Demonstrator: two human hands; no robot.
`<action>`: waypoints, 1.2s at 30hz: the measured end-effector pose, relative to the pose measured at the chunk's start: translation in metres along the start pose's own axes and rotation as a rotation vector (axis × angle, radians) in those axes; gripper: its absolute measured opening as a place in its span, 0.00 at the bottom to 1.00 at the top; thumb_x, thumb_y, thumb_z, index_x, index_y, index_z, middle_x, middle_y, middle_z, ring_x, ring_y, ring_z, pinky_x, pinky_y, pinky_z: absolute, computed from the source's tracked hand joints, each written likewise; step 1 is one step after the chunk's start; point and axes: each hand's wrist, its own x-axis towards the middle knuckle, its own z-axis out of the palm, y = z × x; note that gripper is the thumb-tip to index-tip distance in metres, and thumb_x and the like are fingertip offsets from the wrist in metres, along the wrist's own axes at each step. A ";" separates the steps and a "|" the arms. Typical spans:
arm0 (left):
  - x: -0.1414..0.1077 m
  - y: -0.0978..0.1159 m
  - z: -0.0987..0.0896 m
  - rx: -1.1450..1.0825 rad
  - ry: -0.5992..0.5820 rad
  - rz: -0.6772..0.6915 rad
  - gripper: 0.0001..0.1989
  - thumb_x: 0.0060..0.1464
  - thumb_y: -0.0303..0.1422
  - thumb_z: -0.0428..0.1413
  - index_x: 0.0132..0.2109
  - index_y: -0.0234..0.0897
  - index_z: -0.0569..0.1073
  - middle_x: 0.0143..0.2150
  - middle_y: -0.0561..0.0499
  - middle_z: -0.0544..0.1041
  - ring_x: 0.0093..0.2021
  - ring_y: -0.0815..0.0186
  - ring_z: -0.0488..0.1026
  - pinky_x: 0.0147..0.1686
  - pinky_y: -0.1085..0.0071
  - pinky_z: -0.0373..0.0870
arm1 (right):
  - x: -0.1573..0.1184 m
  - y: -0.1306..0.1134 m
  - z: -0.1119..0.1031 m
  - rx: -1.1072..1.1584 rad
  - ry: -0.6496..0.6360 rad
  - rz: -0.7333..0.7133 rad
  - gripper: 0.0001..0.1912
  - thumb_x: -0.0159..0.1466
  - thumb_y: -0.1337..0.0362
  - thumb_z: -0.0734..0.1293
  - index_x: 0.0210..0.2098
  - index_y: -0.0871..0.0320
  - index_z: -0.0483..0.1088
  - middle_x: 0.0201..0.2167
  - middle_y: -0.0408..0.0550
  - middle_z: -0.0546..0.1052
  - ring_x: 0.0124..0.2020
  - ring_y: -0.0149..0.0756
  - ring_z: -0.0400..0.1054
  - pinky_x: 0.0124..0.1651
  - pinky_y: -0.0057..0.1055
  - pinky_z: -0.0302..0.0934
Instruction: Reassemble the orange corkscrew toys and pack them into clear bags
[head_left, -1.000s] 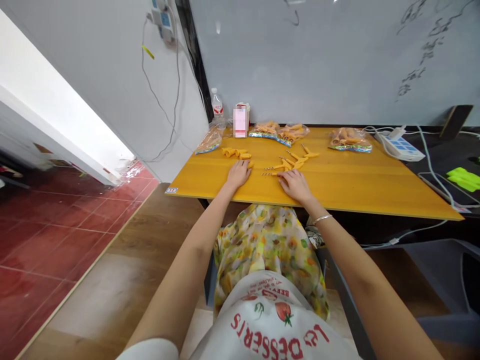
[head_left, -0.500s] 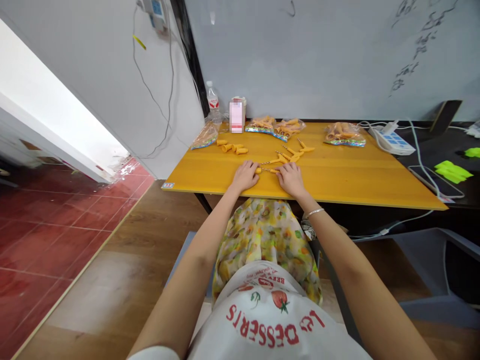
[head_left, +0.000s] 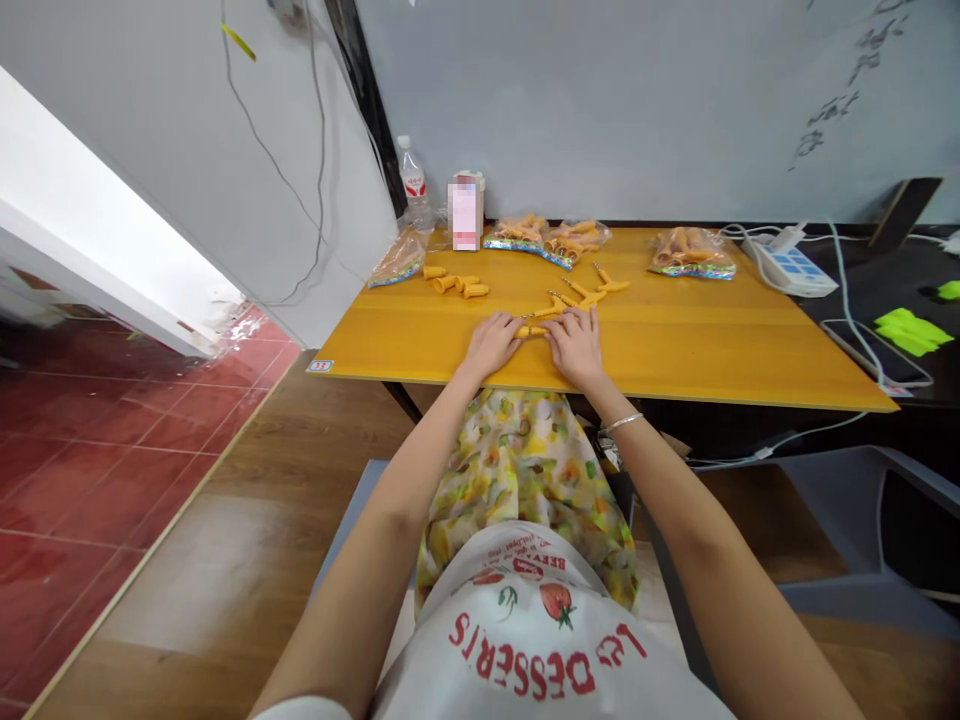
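Near the front edge of the yellow table (head_left: pixel 675 350), my left hand (head_left: pixel 493 345) is closed on an orange cap. My right hand (head_left: pixel 576 345) grips an orange handle with a metal shaft. Between my hands the cap and handle meet end to end, with hardly any metal showing. Just beyond my right hand lie several orange handles (head_left: pixel 591 298) with bare spiral metal shafts. Several loose orange caps (head_left: pixel 445 284) rest farther back on the left.
Clear bags of orange pieces (head_left: pixel 577 240) lie along the back, another bag (head_left: pixel 690 250) to the right. A bottle (head_left: pixel 413 180) and a propped phone (head_left: pixel 465 215) stand at back left. A power strip (head_left: pixel 799 268) lies at the right.
My hands have come closer together, and the metal shaft that showed between them is now mostly covered by the orange cap. The camera view has shifted slightly.
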 end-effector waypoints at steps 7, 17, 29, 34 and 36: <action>0.000 0.004 0.002 -0.127 0.001 -0.011 0.17 0.66 0.42 0.50 0.55 0.43 0.75 0.48 0.47 0.80 0.49 0.58 0.75 0.46 0.67 0.67 | 0.000 0.001 -0.001 0.238 0.002 -0.099 0.19 0.70 0.60 0.55 0.54 0.57 0.71 0.48 0.59 0.73 0.55 0.50 0.63 0.60 0.51 0.58; -0.001 0.001 -0.003 -0.125 -0.045 -0.050 0.15 0.63 0.42 0.54 0.49 0.42 0.79 0.43 0.47 0.82 0.44 0.59 0.78 0.40 0.70 0.66 | -0.002 0.003 -0.001 0.443 -0.022 0.036 0.22 0.71 0.53 0.53 0.56 0.58 0.66 0.45 0.59 0.78 0.49 0.48 0.72 0.53 0.46 0.65; -0.001 0.000 -0.001 -0.078 -0.012 -0.142 0.16 0.63 0.44 0.53 0.52 0.45 0.77 0.42 0.48 0.83 0.43 0.57 0.78 0.39 0.69 0.64 | 0.001 0.013 0.004 0.714 0.151 0.201 0.27 0.70 0.45 0.55 0.56 0.55 0.68 0.44 0.54 0.76 0.32 0.36 0.71 0.32 0.33 0.66; -0.002 0.000 0.000 -0.084 0.015 -0.155 0.16 0.63 0.44 0.53 0.51 0.43 0.78 0.43 0.47 0.83 0.43 0.58 0.78 0.39 0.69 0.64 | 0.002 0.012 0.006 0.480 0.073 0.142 0.30 0.68 0.39 0.55 0.41 0.57 0.74 0.33 0.53 0.72 0.32 0.39 0.67 0.38 0.37 0.65; -0.003 0.000 0.000 -0.080 0.029 -0.143 0.16 0.63 0.44 0.52 0.50 0.43 0.78 0.43 0.47 0.83 0.42 0.58 0.78 0.39 0.69 0.64 | 0.001 0.013 0.008 0.485 -0.004 0.180 0.33 0.68 0.36 0.53 0.30 0.57 0.71 0.26 0.49 0.70 0.28 0.38 0.65 0.37 0.38 0.63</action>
